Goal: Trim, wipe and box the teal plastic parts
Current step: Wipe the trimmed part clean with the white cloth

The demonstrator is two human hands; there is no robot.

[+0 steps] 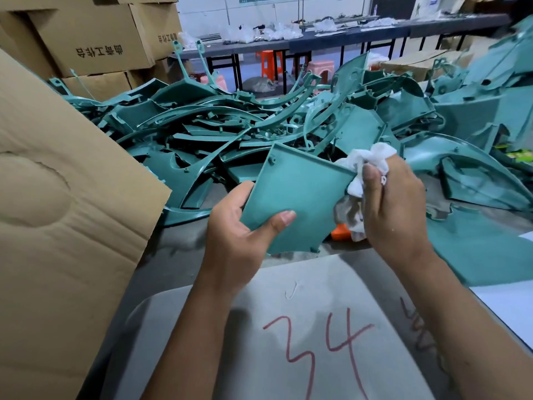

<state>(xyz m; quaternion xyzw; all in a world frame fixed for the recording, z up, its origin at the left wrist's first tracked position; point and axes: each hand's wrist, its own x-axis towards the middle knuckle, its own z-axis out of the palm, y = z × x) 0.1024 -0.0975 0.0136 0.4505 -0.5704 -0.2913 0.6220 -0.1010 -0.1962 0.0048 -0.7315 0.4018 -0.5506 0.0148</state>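
1. Head view, centre of the frame: the left hand (239, 226) grips a flat teal panel (294, 200) by its lower left edge, with the thumb pressed on the face and the other fingers curled behind it. The panel is held tilted above the grey table (178, 264)

2. Head view, right of centre: the right hand (395, 203) is closed around a bunched white cloth (366, 163), which touches the right edge of the panel. The step in hand appears to be the wiping of this one part

3. Head view, upper half: a large pile of teal parts (230, 125) lies across the table behind the hands, from the left to the far right edge of the frame. By this pile, most of the work seems still to be done

4. Head view, left side: a big cardboard flap (57, 197) stands just beside the table, probably of the box for finished parts. Its inside is not visible, so how many parts are already boxed cannot be told

5. Head view, below the right hand: a small orange object (340, 232) lies on the table, partly hidden by the cloth; it may be the trimming tool, but this is not sure

6. Head view, bottom: a grey surface with a red "34" (317, 347) lies under the forearms

7. Head view, upper left: closed cartons (95, 39) are stacked
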